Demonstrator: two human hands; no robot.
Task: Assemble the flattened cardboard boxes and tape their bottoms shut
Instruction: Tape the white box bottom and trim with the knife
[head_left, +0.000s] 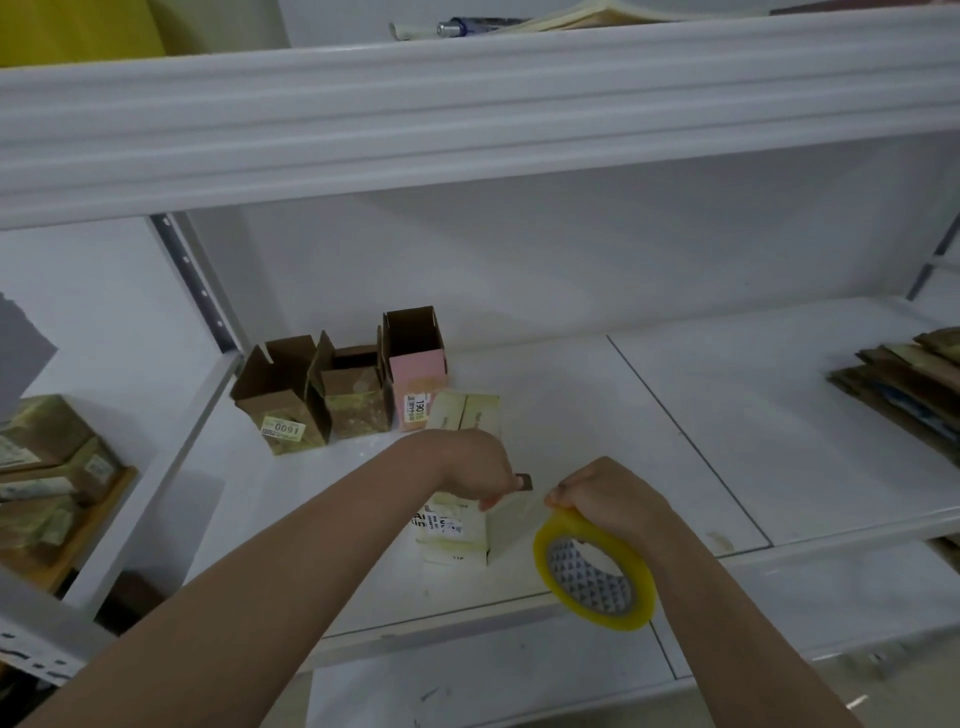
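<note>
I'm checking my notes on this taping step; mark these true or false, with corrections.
1. The right hand holds the yellow tape roll. True.
2. The left hand rests on the flattened stack. False: it is over the white box, holding a small dark object.
3. Three open boxes stand at the shelf's back left. True.
4. The pink box lies flat. False: it stands upright, open-topped.

We're seeing soft, even light, faint shadows under the upper shelf (467, 119), overall haze, and wide-angle bending at the edges.
</note>
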